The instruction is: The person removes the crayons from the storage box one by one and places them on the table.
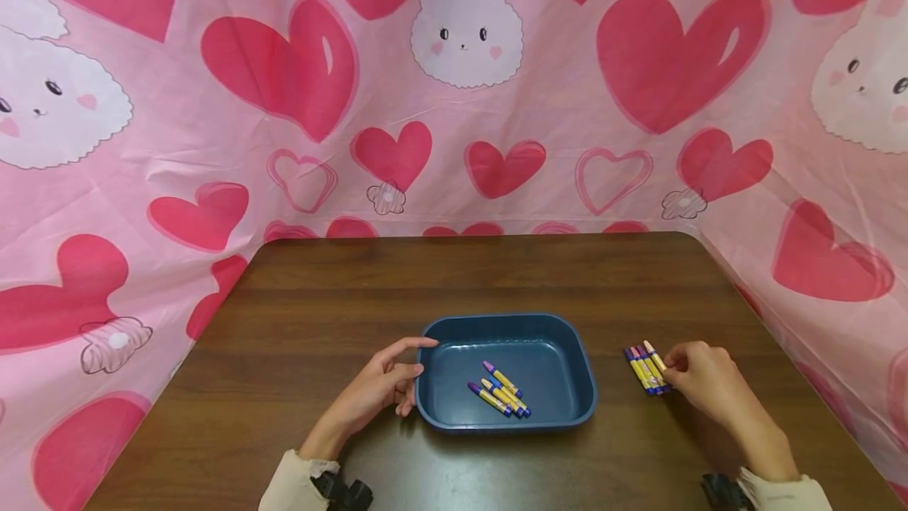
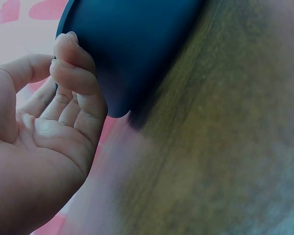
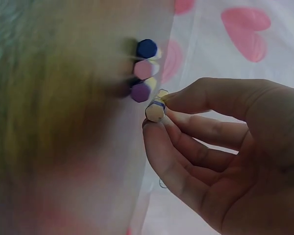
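A blue tray (image 1: pixel 507 426) stands on the table, with several yellow-wrapped crayons (image 1: pixel 502 393) lying in it. My left hand (image 1: pixel 376 385) holds the tray's left rim, fingers curled at its edge; the left wrist view shows the fingers (image 2: pixel 73 78) against the outer wall. To the right of the tray, my right hand (image 1: pixel 709 381) pinches a cream-tipped crayon (image 3: pixel 155 112) between thumb and fingers. Beside that crayon lie a dark blue crayon (image 3: pixel 147 49), a pink crayon (image 3: pixel 143 69) and a purple crayon (image 3: pixel 140 91) in a row.
The brown wooden table (image 1: pixel 340 282) reaches back to a pink curtain (image 1: pixel 447 117) printed with hearts and rabbits, which also hangs along both sides. Dark wrist devices (image 1: pixel 342 491) sit at the cuffs of the light sleeves (image 1: pixel 294 483).
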The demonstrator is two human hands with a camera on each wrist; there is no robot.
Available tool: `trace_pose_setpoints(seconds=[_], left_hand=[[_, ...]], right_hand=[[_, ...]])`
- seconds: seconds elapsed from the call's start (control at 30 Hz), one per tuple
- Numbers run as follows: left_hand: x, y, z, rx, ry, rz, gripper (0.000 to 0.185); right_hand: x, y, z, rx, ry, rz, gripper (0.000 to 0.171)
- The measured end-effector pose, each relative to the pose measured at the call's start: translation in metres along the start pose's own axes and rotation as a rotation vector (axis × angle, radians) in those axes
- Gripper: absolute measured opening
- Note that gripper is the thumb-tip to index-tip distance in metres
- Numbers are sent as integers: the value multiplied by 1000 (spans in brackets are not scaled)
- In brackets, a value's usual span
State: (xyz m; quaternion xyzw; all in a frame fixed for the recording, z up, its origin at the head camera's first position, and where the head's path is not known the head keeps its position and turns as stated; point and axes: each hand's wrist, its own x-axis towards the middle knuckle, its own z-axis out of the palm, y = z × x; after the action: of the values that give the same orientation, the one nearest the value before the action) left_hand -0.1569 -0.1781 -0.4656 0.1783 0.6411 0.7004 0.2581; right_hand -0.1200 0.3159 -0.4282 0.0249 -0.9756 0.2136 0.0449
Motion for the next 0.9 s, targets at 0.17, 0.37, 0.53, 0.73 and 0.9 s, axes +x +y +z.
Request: trace_pose_setpoints(seconds=[0.17,0.37,0.53,0.73,0.9], left_hand=[[0,0,0,-3,1,0,47],[0,1,0,5,6,-7,48],[0,1,0,13,11,-7,48],[0,0,0,8,15,-14,48],[0,0,1,8,12,-12,49]], right_hand=[[3,4,2,6,-31,13,7],[4,6,3,21,-26,-9,6],[3,5,4,33,-8,-30,4],[3,4,4,26,6,-44,3],[2,1,1,-10,53,-58,3]])
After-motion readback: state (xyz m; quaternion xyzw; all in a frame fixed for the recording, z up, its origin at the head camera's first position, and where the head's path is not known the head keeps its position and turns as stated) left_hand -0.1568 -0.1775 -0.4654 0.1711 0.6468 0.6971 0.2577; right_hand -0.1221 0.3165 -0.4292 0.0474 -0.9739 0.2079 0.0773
